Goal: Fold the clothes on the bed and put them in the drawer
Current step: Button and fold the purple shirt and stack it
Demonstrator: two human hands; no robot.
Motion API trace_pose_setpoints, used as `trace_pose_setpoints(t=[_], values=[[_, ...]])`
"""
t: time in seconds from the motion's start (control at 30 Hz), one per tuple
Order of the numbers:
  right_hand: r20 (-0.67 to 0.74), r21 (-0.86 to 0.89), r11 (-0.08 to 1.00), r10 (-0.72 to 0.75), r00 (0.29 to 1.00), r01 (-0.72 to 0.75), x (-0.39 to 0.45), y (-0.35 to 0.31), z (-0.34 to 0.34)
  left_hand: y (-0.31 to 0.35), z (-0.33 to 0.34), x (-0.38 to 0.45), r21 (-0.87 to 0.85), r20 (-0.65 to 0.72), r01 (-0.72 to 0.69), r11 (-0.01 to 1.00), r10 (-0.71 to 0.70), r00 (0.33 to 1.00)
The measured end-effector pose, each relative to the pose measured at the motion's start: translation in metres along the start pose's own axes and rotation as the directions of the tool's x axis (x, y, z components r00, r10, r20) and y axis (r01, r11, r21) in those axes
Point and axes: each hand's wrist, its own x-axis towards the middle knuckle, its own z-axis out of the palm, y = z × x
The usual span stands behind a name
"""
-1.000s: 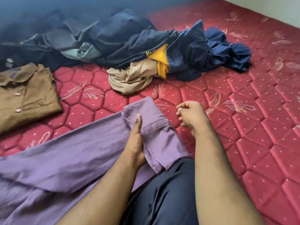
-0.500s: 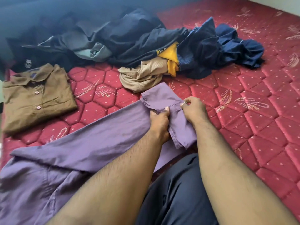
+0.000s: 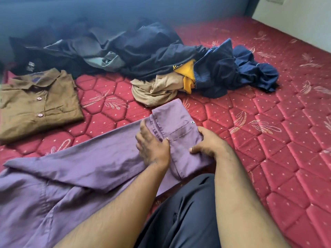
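- The purple shirt (image 3: 75, 167) is spread across the lower left and centre of the frame on the red mattress (image 3: 268, 140), with its sleeve running up towards the centre.
- The sleeve cuff (image 3: 176, 120), crumpled and turned over half a second ago, is now seen laid flat, its button showing at the right edge.
- The left hand (image 3: 152, 145), which was pinching the cloth half a second ago, is now laid flat on the sleeve just left of the cuff, fingers spread and pressing down.
- The right hand (image 3: 209, 144), curled and clear of the cloth a second ago, is now set against the right edge of the cuff, thumb on top and fingers out of sight at the edge; the edge appears to be held.
- From this it is judged that the sleeve is being smoothed and squared before it is folded over the body of the shirt.
- One folded brown shirt (image 3: 35, 104) is seen at the left of the frame, well apart from the hands.
- A heap of dark clothes (image 3: 143, 51), with a beige garment (image 3: 157, 92) and a yellow one (image 3: 188, 74) in it, is left unfolded in the upper centre.
- No drawer is in view, so the task is judged to be at an early stage.
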Motion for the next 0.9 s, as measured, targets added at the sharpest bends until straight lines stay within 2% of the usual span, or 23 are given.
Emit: trace_pose_setpoints(t=[0.03, 0.07, 0.1, 0.17, 0.23, 0.27, 0.37, 0.43, 0.57, 0.7, 0.8, 0.9], values=[[-0.035, -0.031, 0.999, -0.02, 0.999, 0.019, -0.011, -0.007, 0.002, -0.001, -0.01, 0.003, -0.041, 0.024, -0.018, 0.999, 0.019, 1.0], [-0.096, -0.067, 0.997, -0.034, 0.995, 0.027, -0.018, -0.013, 0.003, -0.001, -0.013, 0.009, -0.176, 0.111, 0.013, 0.984, 0.006, 0.994], [-0.165, -0.113, 0.992, -0.07, 0.984, 0.052, -0.031, -0.025, 0.008, 0.001, -0.025, 0.012, -0.331, 0.234, 0.107, 0.938, -0.028, 0.972], [-0.247, -0.197, 0.976, -0.145, 0.958, 0.097, -0.062, -0.051, 0.024, 0.005, -0.051, 0.017, -0.465, 0.479, 0.337, 0.819, -0.087, 0.873], [-0.262, -0.271, 0.948, -0.24, 0.935, 0.167, -0.089, -0.076, 0.047, 0.012, -0.078, 0.023, -0.412, 0.627, 0.457, 0.788, -0.118, 0.77], [-0.253, -0.319, 0.926, -0.288, 0.924, 0.202, -0.103, -0.087, 0.064, 0.009, -0.091, 0.027, -0.38, 0.658, 0.478, 0.792, -0.132, 0.742], [-0.192, -0.43, 0.852, -0.41, 0.892, 0.299, -0.126, -0.101, 0.115, -0.009, -0.12, 0.038, -0.316, 0.696, 0.559, 0.766, -0.214, 0.686], [-0.142, -0.414, 0.843, -0.433, 0.89, 0.344, -0.137, -0.105, 0.148, -0.029, -0.138, 0.038, -0.31, 0.692, 0.627, 0.715, -0.283, 0.664], [-0.144, -0.203, 0.862, -0.495, 0.857, 0.464, -0.15, -0.112, 0.2, -0.077, -0.166, 0.036, -0.418, 0.572, 0.64, 0.644, -0.361, 0.737], [-0.148, -0.038, 0.813, -0.58, 0.801, 0.581, -0.171, -0.122, 0.25, -0.11, -0.213, 0.04, -0.564, 0.447, 0.538, 0.627, -0.317, 0.837], [-0.185, -0.044, 0.736, -0.671, 0.718, 0.676, -0.188, -0.128, 0.283, -0.131, -0.251, 0.037, -0.632, 0.36, 0.463, 0.622, -0.293, 0.886], [-0.168, -0.151, 0.629, -0.777, 0.607, 0.763, -0.205, -0.135, 0.314, -0.152, -0.284, 0.032, -0.655, 0.252, 0.382, 0.652, -0.288, 0.924]])
